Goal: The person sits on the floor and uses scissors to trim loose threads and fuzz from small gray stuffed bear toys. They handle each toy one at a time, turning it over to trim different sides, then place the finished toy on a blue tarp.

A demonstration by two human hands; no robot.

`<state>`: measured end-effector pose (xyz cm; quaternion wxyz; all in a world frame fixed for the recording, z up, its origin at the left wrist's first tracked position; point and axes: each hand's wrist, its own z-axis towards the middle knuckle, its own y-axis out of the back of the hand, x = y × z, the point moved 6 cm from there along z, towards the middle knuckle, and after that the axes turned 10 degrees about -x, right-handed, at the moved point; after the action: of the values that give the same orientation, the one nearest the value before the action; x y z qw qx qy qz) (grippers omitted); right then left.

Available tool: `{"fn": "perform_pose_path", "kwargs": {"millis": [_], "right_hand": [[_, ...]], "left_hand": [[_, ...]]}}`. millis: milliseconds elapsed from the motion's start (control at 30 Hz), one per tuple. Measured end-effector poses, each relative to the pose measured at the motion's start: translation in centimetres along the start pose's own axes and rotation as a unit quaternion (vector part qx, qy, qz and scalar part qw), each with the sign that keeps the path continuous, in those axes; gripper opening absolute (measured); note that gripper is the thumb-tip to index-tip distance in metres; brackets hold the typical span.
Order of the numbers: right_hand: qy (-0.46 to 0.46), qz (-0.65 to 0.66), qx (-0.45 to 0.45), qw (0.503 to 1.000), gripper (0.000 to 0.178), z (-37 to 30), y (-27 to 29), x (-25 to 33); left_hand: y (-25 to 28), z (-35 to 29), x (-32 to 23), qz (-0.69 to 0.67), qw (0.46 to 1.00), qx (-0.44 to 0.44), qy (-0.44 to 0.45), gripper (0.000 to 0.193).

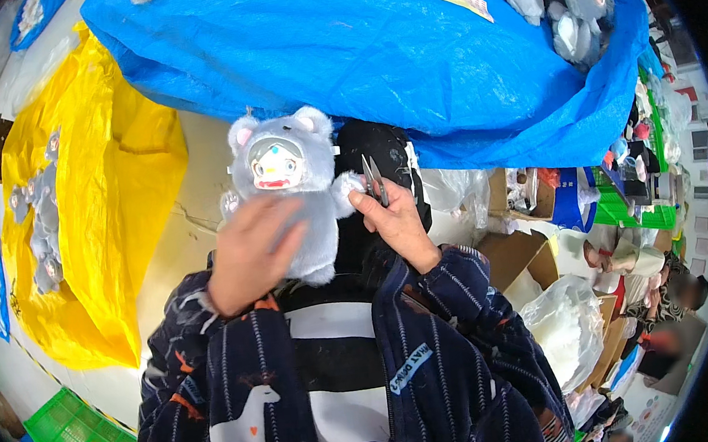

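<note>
Fingers of my right hand (403, 226) seem to pinch a paw (348, 190) of the grey plush bear (320, 217), scissors (373, 183) tucked among them (my blurred left hand (253, 252): grip unclear), so a slip could nick its fur between my hands, face up, long axis pointing headfirst away.

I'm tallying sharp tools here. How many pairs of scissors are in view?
1: the scissors are in the right hand, beside the grey plush toy, blades pointing up the picture. Others may be hidden.
</note>
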<state>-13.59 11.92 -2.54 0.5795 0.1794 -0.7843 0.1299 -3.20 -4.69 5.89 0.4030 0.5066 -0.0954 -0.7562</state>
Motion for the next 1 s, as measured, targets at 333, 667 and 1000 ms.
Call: {"fn": "perform_pose_path", "kwargs": {"millis": [333, 667, 1000], "right_hand": [[0.205, -0.146, -0.04, 0.967, 0.029, 0.0, 0.4, 2.5], [0.242, -0.262, -0.054, 0.933, 0.029, -0.9, 0.5, 2.2], [0.222, -0.301, -0.058, 0.926, 0.03, -0.7, 0.5, 2.6]], "left_hand": [[-6.2, 1.5, 2.1, 0.138, 0.983, 0.097, 0.078, 0.029], [-6.2, 1.4, 2.7, 0.124, 0.985, 0.074, 0.094, 0.031], [-6.7, 0.8, 2.7, 0.148, 0.985, 0.064, 0.064, 0.03]]}}
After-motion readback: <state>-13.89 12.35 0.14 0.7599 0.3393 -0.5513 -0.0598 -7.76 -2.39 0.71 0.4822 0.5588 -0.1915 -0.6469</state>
